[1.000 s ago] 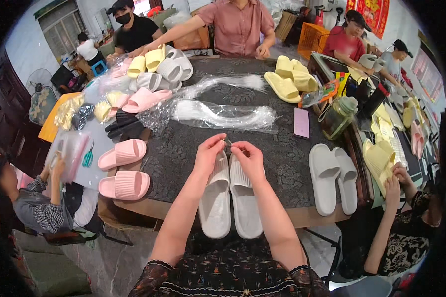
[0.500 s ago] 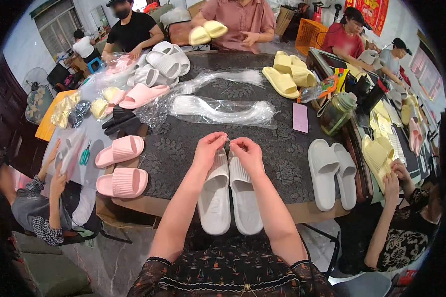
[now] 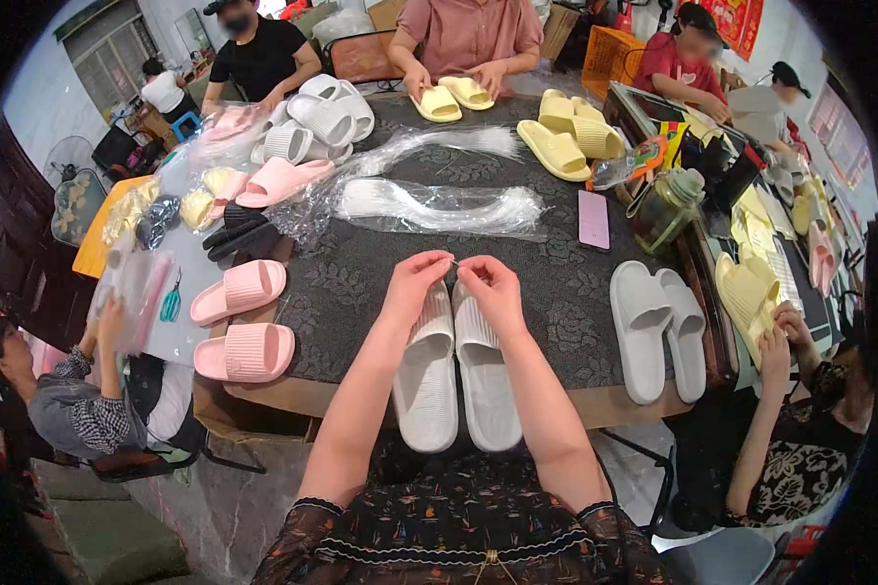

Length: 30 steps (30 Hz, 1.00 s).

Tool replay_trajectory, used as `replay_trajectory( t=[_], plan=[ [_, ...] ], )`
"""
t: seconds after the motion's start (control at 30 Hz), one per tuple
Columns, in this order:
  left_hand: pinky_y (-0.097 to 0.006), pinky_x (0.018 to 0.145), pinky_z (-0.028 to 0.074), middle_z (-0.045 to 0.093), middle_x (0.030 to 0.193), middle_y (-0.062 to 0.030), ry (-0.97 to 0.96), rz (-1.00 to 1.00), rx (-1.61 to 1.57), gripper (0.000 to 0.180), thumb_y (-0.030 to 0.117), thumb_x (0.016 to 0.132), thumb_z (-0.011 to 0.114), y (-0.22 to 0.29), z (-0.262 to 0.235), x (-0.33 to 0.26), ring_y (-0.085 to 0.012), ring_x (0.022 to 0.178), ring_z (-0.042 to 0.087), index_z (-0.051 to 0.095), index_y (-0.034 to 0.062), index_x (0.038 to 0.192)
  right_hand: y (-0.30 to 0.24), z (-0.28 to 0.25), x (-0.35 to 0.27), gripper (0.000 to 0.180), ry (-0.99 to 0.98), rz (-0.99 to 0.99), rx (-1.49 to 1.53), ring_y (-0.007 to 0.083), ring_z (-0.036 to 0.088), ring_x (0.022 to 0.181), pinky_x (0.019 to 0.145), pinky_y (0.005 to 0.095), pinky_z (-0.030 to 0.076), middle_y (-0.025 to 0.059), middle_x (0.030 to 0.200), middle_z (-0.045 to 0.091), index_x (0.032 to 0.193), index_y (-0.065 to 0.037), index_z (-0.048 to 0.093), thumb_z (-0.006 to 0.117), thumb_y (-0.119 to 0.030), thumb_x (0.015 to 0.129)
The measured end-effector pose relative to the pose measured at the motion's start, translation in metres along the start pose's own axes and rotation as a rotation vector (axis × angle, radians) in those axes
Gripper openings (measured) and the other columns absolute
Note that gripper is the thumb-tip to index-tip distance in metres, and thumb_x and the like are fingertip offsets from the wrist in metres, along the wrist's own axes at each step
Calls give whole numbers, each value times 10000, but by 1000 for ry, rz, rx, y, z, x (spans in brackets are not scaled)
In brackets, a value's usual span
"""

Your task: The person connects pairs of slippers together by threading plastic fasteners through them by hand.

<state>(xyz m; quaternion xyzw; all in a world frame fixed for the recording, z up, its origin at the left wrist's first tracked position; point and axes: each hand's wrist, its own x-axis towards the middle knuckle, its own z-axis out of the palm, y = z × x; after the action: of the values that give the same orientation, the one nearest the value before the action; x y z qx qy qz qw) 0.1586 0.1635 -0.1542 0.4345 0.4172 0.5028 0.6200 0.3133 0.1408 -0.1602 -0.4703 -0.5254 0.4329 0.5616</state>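
A pair of light grey slippers (image 3: 425,395) lies side by side in front of me at the table's near edge, heels toward me. Above their toe ends, my left hand (image 3: 417,286) and my right hand (image 3: 493,292) meet, fingertips almost touching. Both hands are closed in a pinch on a thin strand, which is barely visible between them. The wrists rest over the ribbed straps and partly hide them. Beyond my hands, a bundle of thin white strands (image 3: 439,207) lies in clear plastic.
Two pink slippers (image 3: 244,353) are at the left, a grey pair (image 3: 642,331) at the right. A pink phone (image 3: 592,220) lies near a green jar (image 3: 667,210). Teal snips (image 3: 171,301) lie at far left. Yellow slippers (image 3: 571,136) sit at the far right corner; co-workers surround the table.
My hands keep their pinch over the slippers, barely shifted. Across the table, a person has lowered a yellow pair onto the tabletop. The person at left has moved a clear bag.
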Motion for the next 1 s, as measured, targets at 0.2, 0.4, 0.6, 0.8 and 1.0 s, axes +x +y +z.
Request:
replay_trajectory(
  t=[0.2, 0.4, 0.6, 0.8, 1.0],
  plan=[
    [-212, 716, 425, 645, 875, 13, -45, -18, -38, 197, 141, 846, 658, 0, -2, 1, -63, 779, 545, 680, 35, 1010, 0, -3, 0, 91, -25, 23, 66, 30, 507, 697, 654, 196, 422, -44, 787, 607, 902, -33, 663, 666, -99, 839],
    [-205, 668, 426, 637, 811, 20, -94, -42, -15, 167, 146, 841, 663, 0, -5, 2, -60, 714, 533, 684, 31, 962, -4, -3, 0, 73, -23, 55, 121, 32, 508, 700, 647, 193, 413, -45, 781, 602, 884, -32, 658, 650, -89, 839],
    [-216, 653, 439, 640, 789, -4, -114, -48, -5, 140, 121, 843, 655, 5, 2, -1, -70, 688, 540, 680, 9, 924, 1, -6, 1, 54, -52, 103, 211, 32, 518, 703, 647, 193, 414, -39, 774, 603, 857, -33, 650, 638, -84, 844],
    [-220, 663, 445, 655, 794, -24, -123, -31, 45, 128, 105, 836, 654, 3, 4, -1, -84, 711, 566, 675, -1, 905, 6, -5, 2, 81, -17, 46, 170, 23, 496, 651, 596, 190, 406, -47, 720, 596, 806, -21, 652, 631, -98, 820],
    [-221, 672, 447, 660, 799, -27, -110, -16, 124, 124, 112, 820, 665, 3, 2, -2, -83, 732, 575, 673, 7, 885, -2, -2, 0, 61, -3, 23, 109, 24, 510, 650, 596, 193, 418, -39, 716, 609, 813, -14, 660, 637, -71, 808]
  ],
)
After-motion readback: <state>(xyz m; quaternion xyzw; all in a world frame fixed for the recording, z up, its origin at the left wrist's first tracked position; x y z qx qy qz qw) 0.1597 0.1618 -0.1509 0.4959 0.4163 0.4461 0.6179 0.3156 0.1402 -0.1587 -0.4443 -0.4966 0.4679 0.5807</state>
